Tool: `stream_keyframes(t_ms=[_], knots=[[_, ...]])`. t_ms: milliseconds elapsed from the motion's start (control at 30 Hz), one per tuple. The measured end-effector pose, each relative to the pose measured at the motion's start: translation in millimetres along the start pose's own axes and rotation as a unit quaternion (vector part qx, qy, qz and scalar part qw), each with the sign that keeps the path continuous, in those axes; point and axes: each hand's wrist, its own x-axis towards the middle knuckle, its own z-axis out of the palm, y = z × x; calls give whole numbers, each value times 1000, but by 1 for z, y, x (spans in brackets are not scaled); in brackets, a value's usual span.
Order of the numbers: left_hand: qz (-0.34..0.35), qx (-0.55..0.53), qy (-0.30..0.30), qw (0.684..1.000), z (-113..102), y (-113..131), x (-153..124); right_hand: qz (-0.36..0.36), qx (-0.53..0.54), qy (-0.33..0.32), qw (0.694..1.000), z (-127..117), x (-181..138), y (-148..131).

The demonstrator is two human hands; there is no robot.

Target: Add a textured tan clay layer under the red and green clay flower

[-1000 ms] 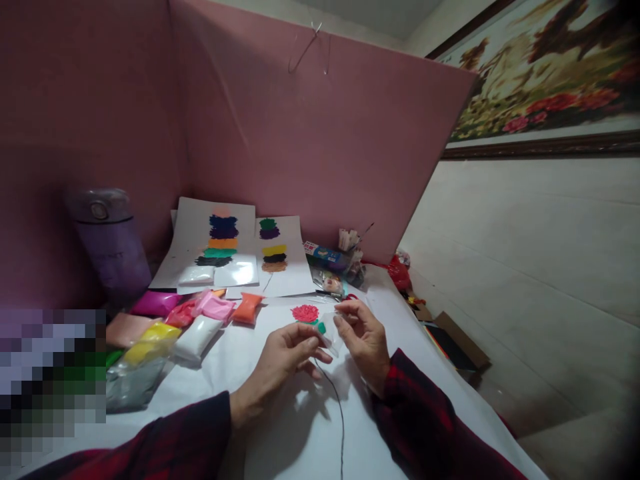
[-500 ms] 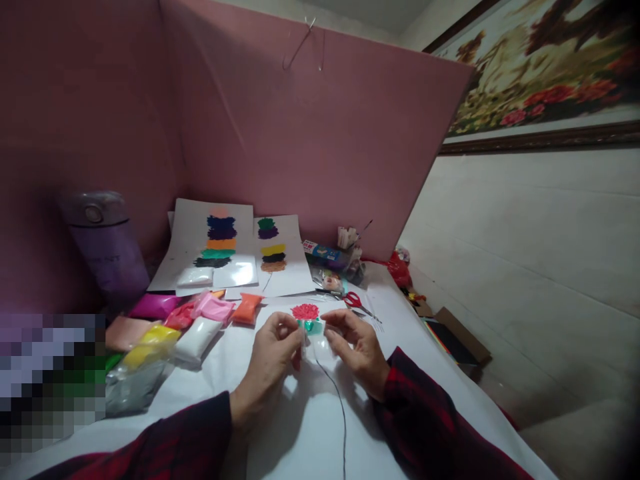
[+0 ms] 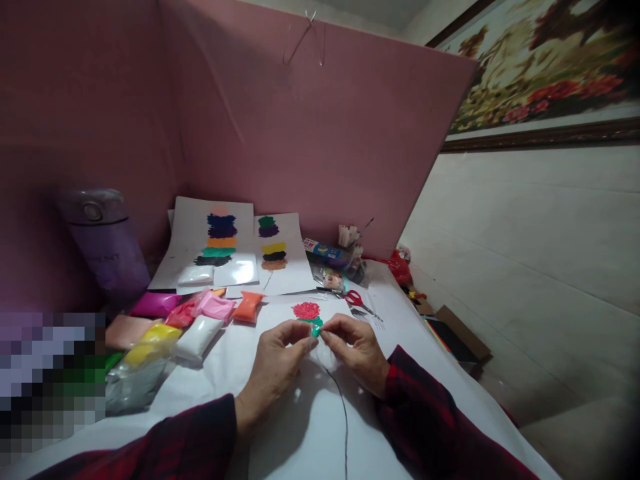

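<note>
Closing together since a moment ago, my left hand [image 3: 277, 357] and right hand [image 3: 356, 347] pinch the green clay bit [image 3: 316, 329] from both sides, fingers steadying it just below the red clay flower [image 3: 306, 311] on the tabletop [image 3: 225, 363].

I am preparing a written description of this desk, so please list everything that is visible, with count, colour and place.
green clay piece: one, green, pinched between both hands' fingertips
clay flower: one, red, on white paper just beyond the hands
clay packets: several, magenta, pink, orange, white, yellow, grey, on the left of the table
scissors: one pair, red handles, right of the flower
swatch sheets: two, white with colour patches, at the back
bottle: one, purple, far left
cord: one, black, between the arms
partition: one, pink, behind the table
painting: one, framed, right wall
table: one, white
left hand: one, dark red sleeve
right hand: one, dark red sleeve
</note>
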Motion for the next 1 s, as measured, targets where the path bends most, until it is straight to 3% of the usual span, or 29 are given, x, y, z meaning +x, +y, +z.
stream_keyframes(t_ms=[233, 633, 800, 933, 1000], knots=[[99, 102, -17, 990, 0, 5, -5, -32, -40, -30, 998, -1, -2, -6], [43, 46, 15, 998, -1, -1, 1, 44, 1, 98, 994, -6, 2, 8], [40, 13, -17, 999, 2, -2, -1, 61, -21, 237, 969, -14, 10, 22], [28, 9, -21, 999, 2, -3, 0, 83, -106, 383, 914, -40, 23, 46], [22, 24, -17, 999, 2, -3, 1, 87, -136, 415, 895, -58, 28, 58]])
